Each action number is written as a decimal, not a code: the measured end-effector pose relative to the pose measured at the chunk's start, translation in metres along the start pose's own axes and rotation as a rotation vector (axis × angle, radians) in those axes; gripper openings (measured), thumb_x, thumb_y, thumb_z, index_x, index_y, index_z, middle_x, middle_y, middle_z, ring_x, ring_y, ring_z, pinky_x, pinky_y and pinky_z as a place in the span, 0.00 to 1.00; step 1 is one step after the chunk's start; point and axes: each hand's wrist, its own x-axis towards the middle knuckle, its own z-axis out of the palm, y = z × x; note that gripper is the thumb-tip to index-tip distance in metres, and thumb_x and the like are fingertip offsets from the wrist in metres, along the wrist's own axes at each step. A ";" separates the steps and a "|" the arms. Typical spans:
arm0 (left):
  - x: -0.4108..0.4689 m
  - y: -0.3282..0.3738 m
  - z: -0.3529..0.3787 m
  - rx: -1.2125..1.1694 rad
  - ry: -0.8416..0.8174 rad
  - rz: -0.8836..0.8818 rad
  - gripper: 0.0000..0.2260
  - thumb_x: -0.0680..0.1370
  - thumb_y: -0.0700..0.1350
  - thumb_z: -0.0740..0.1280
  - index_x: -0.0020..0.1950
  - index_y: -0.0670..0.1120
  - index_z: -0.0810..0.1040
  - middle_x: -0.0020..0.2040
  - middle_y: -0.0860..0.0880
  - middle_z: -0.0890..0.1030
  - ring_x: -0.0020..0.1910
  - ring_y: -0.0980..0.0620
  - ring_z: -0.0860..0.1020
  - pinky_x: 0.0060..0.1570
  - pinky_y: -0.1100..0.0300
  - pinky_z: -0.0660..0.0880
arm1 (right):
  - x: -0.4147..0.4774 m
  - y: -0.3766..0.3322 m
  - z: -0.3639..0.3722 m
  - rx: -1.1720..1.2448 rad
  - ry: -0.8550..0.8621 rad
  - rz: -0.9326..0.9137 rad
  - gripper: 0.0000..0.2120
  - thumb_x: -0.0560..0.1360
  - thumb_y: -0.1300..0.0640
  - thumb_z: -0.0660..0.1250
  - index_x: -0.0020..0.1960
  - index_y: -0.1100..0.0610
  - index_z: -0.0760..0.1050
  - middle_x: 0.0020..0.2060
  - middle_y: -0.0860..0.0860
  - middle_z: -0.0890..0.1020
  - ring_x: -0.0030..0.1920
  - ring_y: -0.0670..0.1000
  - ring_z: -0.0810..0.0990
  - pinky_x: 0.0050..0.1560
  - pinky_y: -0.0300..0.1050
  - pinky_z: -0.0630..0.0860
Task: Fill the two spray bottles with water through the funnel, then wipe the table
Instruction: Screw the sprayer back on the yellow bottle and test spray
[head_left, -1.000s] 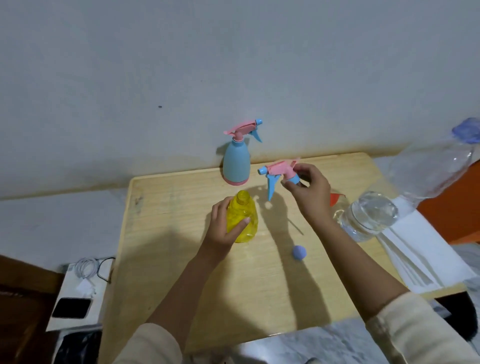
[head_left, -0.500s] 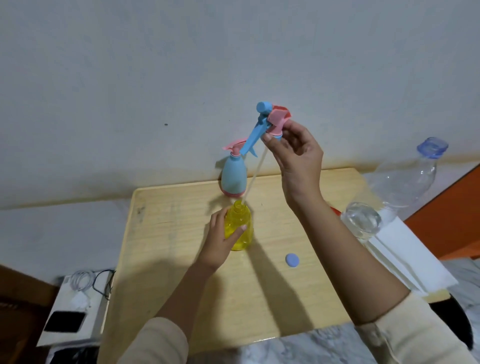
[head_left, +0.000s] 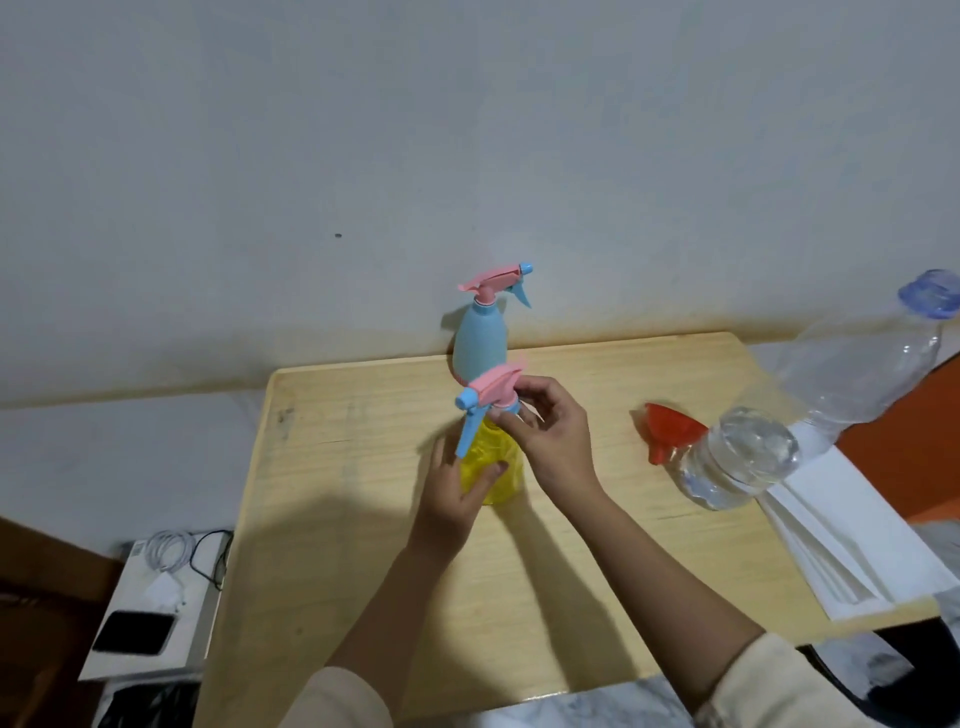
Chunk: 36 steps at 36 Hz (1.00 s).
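A yellow spray bottle (head_left: 500, 475) stands mid-table, and my left hand (head_left: 451, 491) grips its body from the left. My right hand (head_left: 551, 434) pinches the collar of a pink and blue spray head (head_left: 491, 397) that sits on the yellow bottle's neck. Behind it, by the wall, stands a light blue spray bottle (head_left: 480, 347) with its own pink and blue head on. A red funnel (head_left: 667, 431) lies on its side to the right. Beside the funnel lies a large clear water bottle (head_left: 810, 415) with a blue cap, tilted, with a little water in its base.
The wooden table (head_left: 363, 519) stands against a pale wall. A stack of white paper towels (head_left: 852, 545) lies at its right edge. Left of the table, a white box (head_left: 156, 603) holds a phone, a charger and cables.
My right hand came down from high above the table and set the spray head with its tube onto the yellow bottle's neck. My left hand kept holding the bottle.
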 end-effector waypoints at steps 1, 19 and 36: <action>-0.001 -0.003 0.002 -0.007 0.005 -0.016 0.27 0.72 0.55 0.69 0.69 0.52 0.68 0.62 0.58 0.72 0.65 0.56 0.71 0.66 0.52 0.69 | -0.001 0.004 -0.002 -0.001 -0.001 0.007 0.14 0.67 0.72 0.72 0.48 0.58 0.76 0.44 0.51 0.82 0.47 0.44 0.81 0.50 0.37 0.75; 0.012 0.009 0.000 0.174 -0.107 0.073 0.44 0.66 0.58 0.73 0.73 0.68 0.47 0.72 0.62 0.64 0.70 0.64 0.64 0.70 0.52 0.64 | 0.031 -0.011 -0.032 -0.064 -0.169 0.090 0.14 0.73 0.72 0.64 0.58 0.67 0.72 0.47 0.51 0.82 0.47 0.41 0.81 0.51 0.34 0.76; 0.013 0.101 -0.002 0.196 -0.166 0.175 0.39 0.70 0.62 0.67 0.73 0.70 0.46 0.71 0.60 0.61 0.71 0.58 0.63 0.68 0.50 0.67 | 0.031 -0.086 -0.023 -0.043 0.114 -0.065 0.05 0.71 0.57 0.72 0.43 0.52 0.76 0.35 0.45 0.78 0.34 0.36 0.75 0.39 0.30 0.71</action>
